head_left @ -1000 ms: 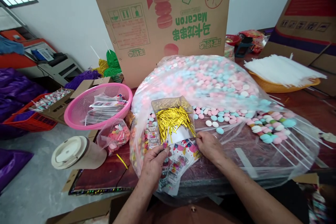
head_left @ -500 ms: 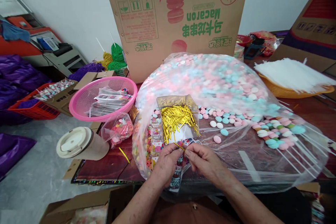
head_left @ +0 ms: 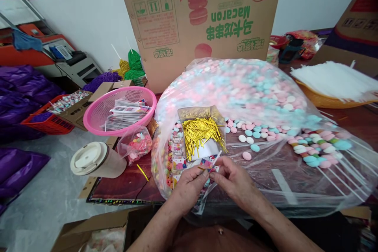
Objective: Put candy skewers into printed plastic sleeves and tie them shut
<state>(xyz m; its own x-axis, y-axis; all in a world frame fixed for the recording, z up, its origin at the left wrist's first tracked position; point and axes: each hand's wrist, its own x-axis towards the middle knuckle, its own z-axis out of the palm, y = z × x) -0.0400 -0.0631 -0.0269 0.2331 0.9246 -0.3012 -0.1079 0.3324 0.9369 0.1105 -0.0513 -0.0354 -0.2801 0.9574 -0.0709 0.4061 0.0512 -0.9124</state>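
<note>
My left hand [head_left: 190,187] is closed around a small printed candy bag [head_left: 203,197], whose lower end hangs below the fingers. A white stick [head_left: 217,157] slants up from between my hands. Beside the left thumb shows a short gold twist tie [head_left: 201,168]. My right hand [head_left: 232,177] pinches at the bag's neck, its fingertips against the left ones; the tie's other end is hidden there. Just beyond lies a pile of gold twist ties [head_left: 202,134] in an open-topped holder. Printed packets [head_left: 178,161] lie to its left.
Pink, white and blue candies [head_left: 236,82] fill a large clear plastic bag. Skewered candies [head_left: 320,147] lie at right, near white sticks [head_left: 333,80] in an orange basket. A pink basket [head_left: 88,116] of packets and a lidded cup [head_left: 97,161] stand left. A big carton [head_left: 183,63] rises behind.
My hands have turned the bag, so the white stick now points up between them. The twist tie, earlier stretched between both hands, is now at the bag's neck. The view shifted slightly.
</note>
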